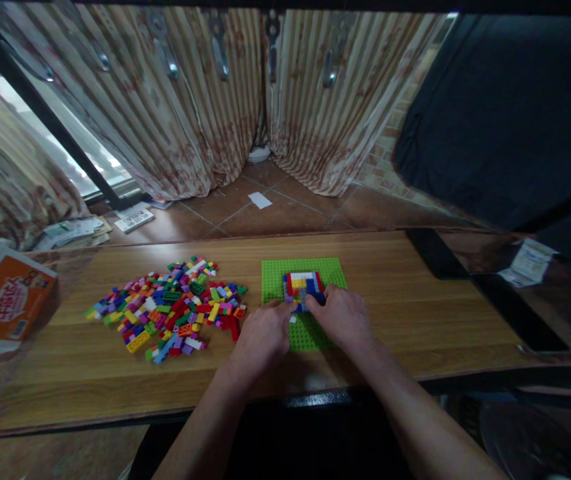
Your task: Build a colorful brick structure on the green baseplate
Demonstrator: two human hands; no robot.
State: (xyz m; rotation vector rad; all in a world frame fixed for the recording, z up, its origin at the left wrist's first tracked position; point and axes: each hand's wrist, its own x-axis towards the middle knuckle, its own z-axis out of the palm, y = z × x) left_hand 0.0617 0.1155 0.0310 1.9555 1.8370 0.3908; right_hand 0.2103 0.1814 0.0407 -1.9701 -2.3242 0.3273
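A low structure of toy bricks, in white, red, yellow, blue and grey, stands on a green baseplate. My left hand is closed at its front left corner, with the fingertips against the bricks. At the front right, my right hand pinches a dark blue toy brick between thumb and fingers. That brick touches the structure or lies just over it; I cannot tell which. A small white brick sits on the baseplate near my left fingers. My hands hide part of the structure's front.
Many loose coloured bricks lie in a pile left of the baseplate on the wooden table. A plastic box with an orange label stands at the far left. Dark flat panels lie along the right side. Curtains hang behind.
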